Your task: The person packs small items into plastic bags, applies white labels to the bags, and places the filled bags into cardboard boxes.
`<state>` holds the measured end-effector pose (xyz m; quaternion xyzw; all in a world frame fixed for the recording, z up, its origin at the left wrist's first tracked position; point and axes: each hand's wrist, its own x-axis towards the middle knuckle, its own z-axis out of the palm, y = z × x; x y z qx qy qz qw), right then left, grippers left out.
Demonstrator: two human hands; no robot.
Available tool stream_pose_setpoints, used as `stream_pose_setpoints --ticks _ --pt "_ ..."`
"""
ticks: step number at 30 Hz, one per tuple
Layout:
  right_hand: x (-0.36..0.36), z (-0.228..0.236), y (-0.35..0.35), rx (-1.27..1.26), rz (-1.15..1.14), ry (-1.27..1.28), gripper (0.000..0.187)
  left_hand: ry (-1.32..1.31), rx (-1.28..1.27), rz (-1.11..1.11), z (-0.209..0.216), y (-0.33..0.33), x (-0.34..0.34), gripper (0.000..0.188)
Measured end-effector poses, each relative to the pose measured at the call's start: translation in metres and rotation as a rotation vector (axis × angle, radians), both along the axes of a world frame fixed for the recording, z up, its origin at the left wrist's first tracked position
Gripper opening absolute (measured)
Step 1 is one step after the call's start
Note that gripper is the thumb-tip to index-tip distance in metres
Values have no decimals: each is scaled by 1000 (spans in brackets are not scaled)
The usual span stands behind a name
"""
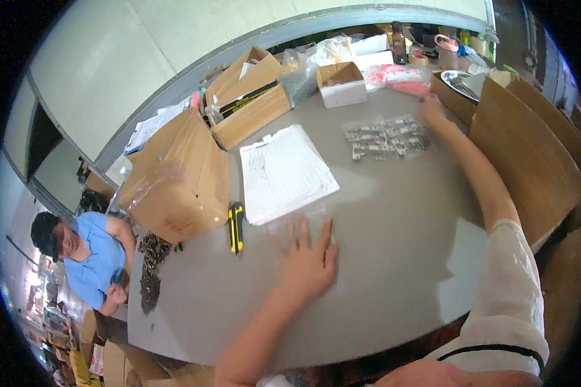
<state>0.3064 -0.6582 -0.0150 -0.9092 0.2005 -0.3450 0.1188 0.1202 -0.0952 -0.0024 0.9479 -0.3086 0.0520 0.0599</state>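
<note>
My left hand (306, 261) lies flat with its fingers spread, pressing on a clear plastic bag (297, 222) on the grey table. Stretched far out to the right, my right hand (434, 111) has its fingers curled at the right end of a pink plastic packet (410, 88). Nearer than that packet lies a clear bag of small metal parts (386, 137). A stack of white paper sheets (287, 173) rests just beyond my left hand. Left of the sheets is a yellow and black utility knife (236, 229).
A closed cardboard box (177, 177) stands at the left, with small dark metal pieces (152, 258) in front. Open cartons (252, 106), a small white box (342, 87) and a pink-lidded jug (447, 55) line the back. Cardboard flaps (526, 161) rise at the right. A person (97, 251) sits at the left edge.
</note>
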Motion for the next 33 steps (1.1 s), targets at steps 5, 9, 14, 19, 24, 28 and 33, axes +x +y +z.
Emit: stream_pose_setpoints --ticks 5,9,14,19,24,28,33 --pt "71 -32 -20 105 -307 -33 45 49 64 141 8 5 6 67" --pt "101 1 32 -337 55 -266 34 72 109 178 16 4 13 70" --pt "64 46 226 117 1017 -83 47 95 61 171 20 5 13 71" --pt "30 32 351 -11 767 359 96 84 -306 142 4 26 15 71" --pt "72 20 344 118 665 452 106 50 -478 117 7 25 12 58" --pt "80 19 293 215 681 401 77 -2 -496 45 -7 26 21 47" --pt "34 48 300 479 625 424 41 0 -567 23 -16 32 29 34"
